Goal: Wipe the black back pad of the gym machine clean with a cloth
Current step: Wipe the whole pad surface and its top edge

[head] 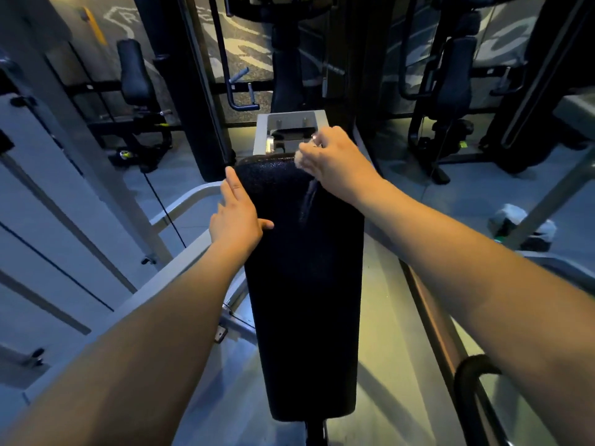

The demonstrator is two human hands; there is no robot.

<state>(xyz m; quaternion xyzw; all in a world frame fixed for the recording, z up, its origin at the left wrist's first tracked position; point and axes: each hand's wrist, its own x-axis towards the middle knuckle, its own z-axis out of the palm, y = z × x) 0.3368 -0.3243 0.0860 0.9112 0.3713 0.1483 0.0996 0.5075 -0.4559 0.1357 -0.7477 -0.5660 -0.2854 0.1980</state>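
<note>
right grip [335, 159] clutches a pale cloth [300, 160] atop the black back pad [306, 284]; left grip [236, 217], fingers straight, rests on its edge.

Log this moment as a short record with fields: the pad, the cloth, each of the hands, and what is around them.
back pad: black, long, narrowing towards the camera
cloth: small, light, bunched at the pad's top right corner, mostly hidden by the fingers
left hand: fingers straight along the pad's left edge, thumb on its face
right hand: grips the cloth at the pad's top edge
metal bracket: grey, just behind the pad's top
gym machines: dark, in the background
</note>
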